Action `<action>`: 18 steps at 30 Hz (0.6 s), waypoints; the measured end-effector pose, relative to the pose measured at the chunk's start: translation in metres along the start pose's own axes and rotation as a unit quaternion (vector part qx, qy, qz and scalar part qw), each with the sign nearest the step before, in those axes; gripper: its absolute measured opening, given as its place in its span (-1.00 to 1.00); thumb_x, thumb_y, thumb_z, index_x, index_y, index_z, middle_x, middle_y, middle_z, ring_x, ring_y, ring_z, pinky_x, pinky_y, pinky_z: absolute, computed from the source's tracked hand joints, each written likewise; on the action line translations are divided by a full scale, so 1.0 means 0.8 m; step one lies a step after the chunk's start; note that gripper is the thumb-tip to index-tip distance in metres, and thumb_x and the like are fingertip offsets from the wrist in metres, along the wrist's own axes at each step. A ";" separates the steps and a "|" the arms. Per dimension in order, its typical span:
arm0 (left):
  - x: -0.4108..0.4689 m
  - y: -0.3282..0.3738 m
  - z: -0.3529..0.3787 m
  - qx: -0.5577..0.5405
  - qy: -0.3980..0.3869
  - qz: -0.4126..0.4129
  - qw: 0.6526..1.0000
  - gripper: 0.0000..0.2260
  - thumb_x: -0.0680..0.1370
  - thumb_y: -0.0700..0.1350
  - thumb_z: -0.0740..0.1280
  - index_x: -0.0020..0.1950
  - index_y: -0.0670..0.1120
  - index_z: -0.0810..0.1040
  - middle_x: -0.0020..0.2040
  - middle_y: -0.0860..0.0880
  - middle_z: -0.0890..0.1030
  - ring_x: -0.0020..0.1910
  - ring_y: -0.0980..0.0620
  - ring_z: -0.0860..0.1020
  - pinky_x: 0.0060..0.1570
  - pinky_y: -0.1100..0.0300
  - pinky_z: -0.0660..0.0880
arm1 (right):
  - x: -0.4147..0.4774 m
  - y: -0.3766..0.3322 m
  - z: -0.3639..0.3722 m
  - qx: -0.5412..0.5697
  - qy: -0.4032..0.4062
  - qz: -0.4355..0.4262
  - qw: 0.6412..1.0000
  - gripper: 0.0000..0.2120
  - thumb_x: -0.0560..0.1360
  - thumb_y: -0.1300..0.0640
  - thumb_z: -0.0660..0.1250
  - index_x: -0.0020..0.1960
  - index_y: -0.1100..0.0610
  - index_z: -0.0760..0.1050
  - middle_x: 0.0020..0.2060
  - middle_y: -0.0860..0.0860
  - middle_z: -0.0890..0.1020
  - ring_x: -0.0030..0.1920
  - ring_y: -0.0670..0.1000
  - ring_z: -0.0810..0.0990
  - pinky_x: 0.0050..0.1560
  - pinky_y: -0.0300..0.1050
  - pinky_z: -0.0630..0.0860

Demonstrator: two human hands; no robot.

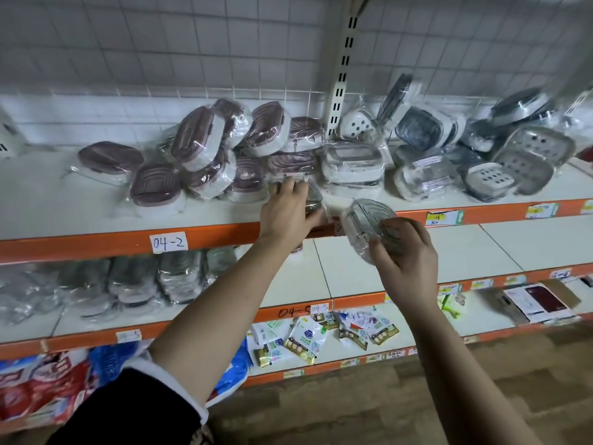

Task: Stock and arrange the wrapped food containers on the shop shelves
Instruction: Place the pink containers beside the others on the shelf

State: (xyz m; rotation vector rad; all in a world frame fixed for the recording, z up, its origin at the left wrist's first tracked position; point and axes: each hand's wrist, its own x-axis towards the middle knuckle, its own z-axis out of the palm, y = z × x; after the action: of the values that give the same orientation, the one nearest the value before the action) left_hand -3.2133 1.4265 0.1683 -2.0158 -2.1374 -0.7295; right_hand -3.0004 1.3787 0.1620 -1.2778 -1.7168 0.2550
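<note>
White shelf boards with orange front rails; wire grid back panel [160,43] across the upper frame. Top shelf [96,203] carries label 04-2 [169,242]. On it, mauve-lidded containers [195,136] are heaped centre-left and grey containers [417,130] right. Left hand [285,213], frame centre, has its fingers curled over 1 wrapped grey container [313,200] at the shelf's front edge. Right hand [404,261], centre-right and lower, pinches 1 tilted clear-wrapped container [369,226] by its lower end.
</note>
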 end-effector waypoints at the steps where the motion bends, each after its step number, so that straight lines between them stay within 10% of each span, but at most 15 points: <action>1: -0.007 -0.004 -0.004 -0.007 0.005 0.010 1.000 -0.59 0.52 0.20 0.34 0.12 -0.12 0.46 0.20 -0.09 0.47 0.19 -0.15 0.44 -0.14 -0.01 0.53 | -0.004 -0.001 0.001 0.001 -0.001 -0.003 1.000 -0.72 0.43 0.05 0.33 0.10 0.14 0.56 0.06 -0.06 0.53 0.02 -0.07 0.53 -0.09 -0.40 0.35; 12: -0.119 -0.060 -0.049 -0.077 0.070 0.107 0.989 -0.61 0.50 0.17 0.38 -0.01 -0.18 0.55 0.12 -0.12 0.59 0.22 -0.13 0.49 0.15 0.01 0.50 | -0.059 -0.028 0.029 0.025 -0.043 -0.011 0.999 -0.67 0.43 0.05 0.33 0.13 0.18 0.57 0.09 0.02 0.54 0.06 0.04 0.56 -0.02 -0.34 0.47; 15: -0.143 -0.079 -0.062 -0.083 0.077 0.124 0.986 -0.59 0.49 0.17 0.38 -0.02 -0.19 0.58 0.15 -0.13 0.61 0.25 -0.14 0.50 0.20 0.01 0.50 | -0.078 -0.038 0.040 0.024 -0.057 -0.005 0.998 -0.66 0.46 0.05 0.34 0.17 0.18 0.55 0.13 0.02 0.53 0.11 0.09 0.56 0.03 0.06 0.58; 18: -0.169 -0.101 -0.077 -0.096 0.095 0.147 0.980 -0.59 0.49 0.19 0.35 -0.04 -0.18 0.59 0.14 -0.13 0.62 0.23 -0.13 0.53 0.19 0.01 0.52 | -0.103 -0.049 0.056 0.021 -0.064 -0.002 0.998 -0.66 0.46 0.05 0.35 0.16 0.20 0.56 0.15 0.04 0.53 0.16 0.08 0.53 0.12 0.02 0.54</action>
State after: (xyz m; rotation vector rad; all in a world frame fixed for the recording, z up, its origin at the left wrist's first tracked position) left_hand -3.2912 1.2777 0.1472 -2.1893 -1.6732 -1.0620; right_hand -3.0590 1.3087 0.1174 -1.2494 -1.8133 0.3765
